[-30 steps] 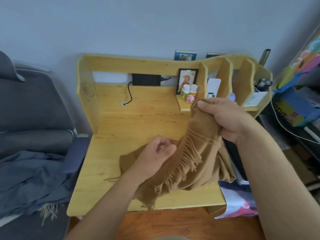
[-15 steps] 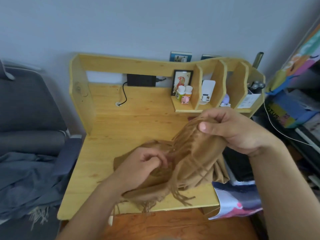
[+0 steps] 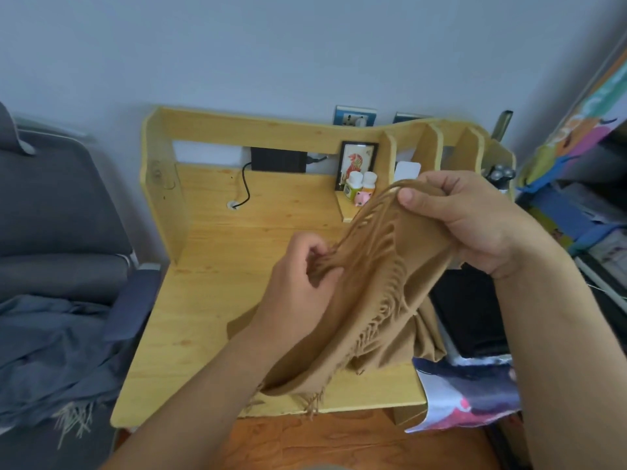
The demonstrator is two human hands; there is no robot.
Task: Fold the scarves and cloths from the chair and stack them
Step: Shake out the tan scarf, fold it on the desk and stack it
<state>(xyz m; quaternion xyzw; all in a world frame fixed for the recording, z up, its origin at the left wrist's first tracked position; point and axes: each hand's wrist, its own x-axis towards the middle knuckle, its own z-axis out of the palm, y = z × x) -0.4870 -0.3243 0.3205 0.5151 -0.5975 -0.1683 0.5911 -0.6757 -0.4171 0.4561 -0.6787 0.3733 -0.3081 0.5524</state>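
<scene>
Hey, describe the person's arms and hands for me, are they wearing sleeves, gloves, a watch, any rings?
Both forearms are bare as far as the view shows: no sleeves in sight. The left hand and right hand have no gloves, and no watch, bracelet or ring shows on the visible wrists and fingers. The right thumbnail is short and unpainted.

- A pale yellow wooden counter [image 3: 210, 266] with a raised back rail and upright dividers stands against a grey wall [image 3: 305, 45].
- A flat black box [image 3: 278, 159] sits at the counter's back, a black cable [image 3: 246, 184] curling down from it.
- A small black-framed picture [image 3: 358, 161] stands behind two white-capped bottles [image 3: 359, 184] and a pink pig figure [image 3: 361, 199].
</scene>
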